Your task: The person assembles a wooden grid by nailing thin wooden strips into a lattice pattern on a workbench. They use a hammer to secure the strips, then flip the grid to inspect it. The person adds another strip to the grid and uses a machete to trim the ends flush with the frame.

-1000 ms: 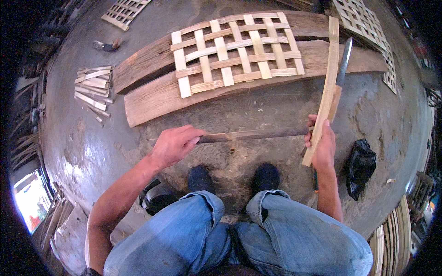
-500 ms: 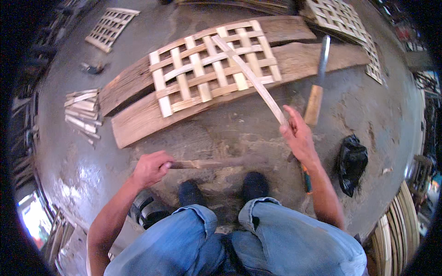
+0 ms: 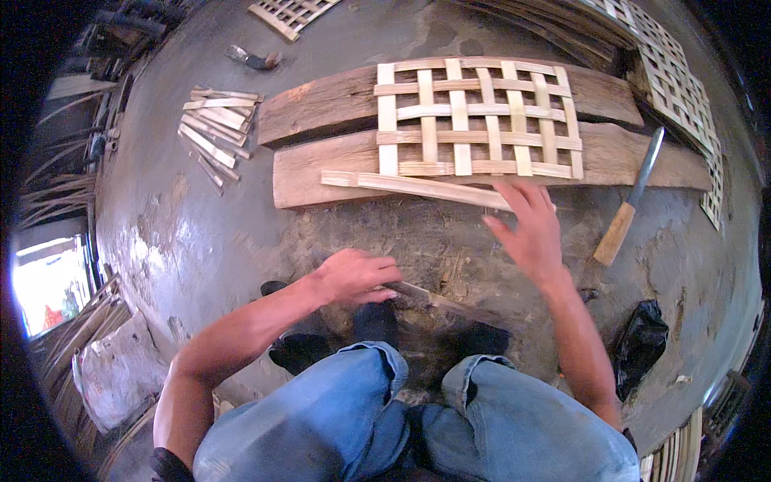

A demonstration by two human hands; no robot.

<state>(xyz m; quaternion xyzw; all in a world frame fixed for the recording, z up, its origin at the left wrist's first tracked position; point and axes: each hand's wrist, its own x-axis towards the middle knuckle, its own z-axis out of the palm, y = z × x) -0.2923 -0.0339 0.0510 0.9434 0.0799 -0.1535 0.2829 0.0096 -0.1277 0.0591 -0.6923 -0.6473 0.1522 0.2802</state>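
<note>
My left hand point(image 3: 357, 275), low in front of my knees, is closed around one end of a dark, narrow wooden stick point(image 3: 446, 303). Beyond it my right hand point(image 3: 532, 231) has its thumb apart and fingers stretched over the right end of a pale bamboo strip point(image 3: 426, 188). The strip slants along the near edge of a woven bamboo lattice point(image 3: 458, 120). Under the lattice lie two rough wooden planks point(image 3: 321, 178), split by a dark gap. Slight blur hides exactly how the right fingertips meet the strip.
A wooden-handled knife point(image 3: 617, 233) leans by the planks' right end. Short bamboo pieces point(image 3: 215, 132) lie fanned out at the left. More woven lattices point(image 3: 679, 88) are stacked at far right. A black plastic bag point(image 3: 642, 345) and a white sack point(image 3: 120, 369) flank me.
The strip has swung from slanting across the lattice to lying along its near edge. My right hand's fingers have spread. The view has shifted left; my left hand still grips the dark stick.
</note>
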